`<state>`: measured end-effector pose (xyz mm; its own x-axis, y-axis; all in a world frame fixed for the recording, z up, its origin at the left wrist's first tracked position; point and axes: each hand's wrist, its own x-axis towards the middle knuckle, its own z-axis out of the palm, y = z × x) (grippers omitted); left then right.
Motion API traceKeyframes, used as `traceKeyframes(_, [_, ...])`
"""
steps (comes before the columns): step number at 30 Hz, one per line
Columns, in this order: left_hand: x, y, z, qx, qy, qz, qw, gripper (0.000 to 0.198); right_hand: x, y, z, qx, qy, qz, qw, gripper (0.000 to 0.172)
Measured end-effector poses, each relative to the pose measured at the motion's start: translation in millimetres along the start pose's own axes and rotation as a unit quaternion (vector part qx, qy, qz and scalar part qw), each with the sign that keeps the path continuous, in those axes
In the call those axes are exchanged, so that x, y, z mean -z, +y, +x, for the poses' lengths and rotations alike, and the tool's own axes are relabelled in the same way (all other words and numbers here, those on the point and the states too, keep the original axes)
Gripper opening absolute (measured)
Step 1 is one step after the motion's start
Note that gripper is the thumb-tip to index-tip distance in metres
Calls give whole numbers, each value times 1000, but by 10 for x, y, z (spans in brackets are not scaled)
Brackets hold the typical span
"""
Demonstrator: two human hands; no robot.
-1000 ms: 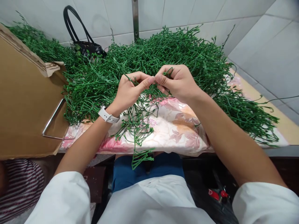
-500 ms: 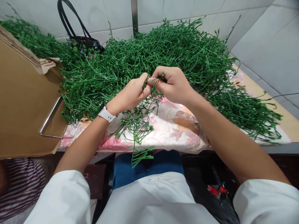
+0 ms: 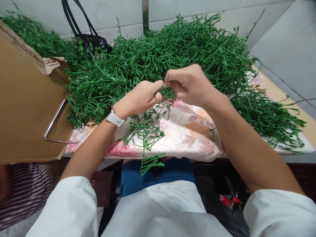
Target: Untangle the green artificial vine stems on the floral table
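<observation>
My left hand [image 3: 144, 97] is closed in a pinch on a thin green plastic stem [image 3: 165, 86], above the front of the table. The stem's other end runs into the curled fingers of my right hand [image 3: 191, 83], where part of it is hidden. Both hands are close together, knuckles up. Beneath them, a loose tangle of green artificial stems [image 3: 149, 131] lies on the cloth, and a few hang over the table edge. Just behind my hands rises a big heap of the same green stems [image 3: 138, 59].
A floral cloth [image 3: 180, 141] covers the table. To the left stand a cardboard box [image 3: 27, 108] and a bent metal wire frame [image 3: 55, 121]. A black handbag [image 3: 95, 42] rests by the tiled wall. Below left, a person's striped garment [image 3: 24, 194] shows.
My right hand has moved slightly right and up, away from my left, and a stretch of green stem now shows between them. The whole view has shifted a little.
</observation>
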<state>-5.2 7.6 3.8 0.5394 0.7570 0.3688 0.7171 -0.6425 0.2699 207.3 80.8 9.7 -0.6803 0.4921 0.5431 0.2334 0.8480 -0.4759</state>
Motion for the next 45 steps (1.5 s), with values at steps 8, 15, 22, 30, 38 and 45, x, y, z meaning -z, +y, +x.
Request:
traceKeyframes(8, [-108,-20,68,37,123,-157,979,33,301,300,2,-125,156,240,950,41])
traceKeyframes(15, [-90,-201,74,135,181,-374,899,54,157,-17,-4,-156,79,362,916,47])
traceKeyframes(22, [20,-66,46,155,140,-495,844,49,-44,-137,50,-219,-2,481,849,44])
traceKeyframes(30, [-74,24,65,181,127,-535,815,57,-196,-295,47,-251,-79,534,804,66])
traceKeyframes(38, [-63,93,63,222,143,-488,832,50,-203,-238,7,-186,-122,501,836,55])
traceKeyframes(45, [70,100,83,258,173,-450,837,50,747,-326,-137,-184,-115,188,958,43])
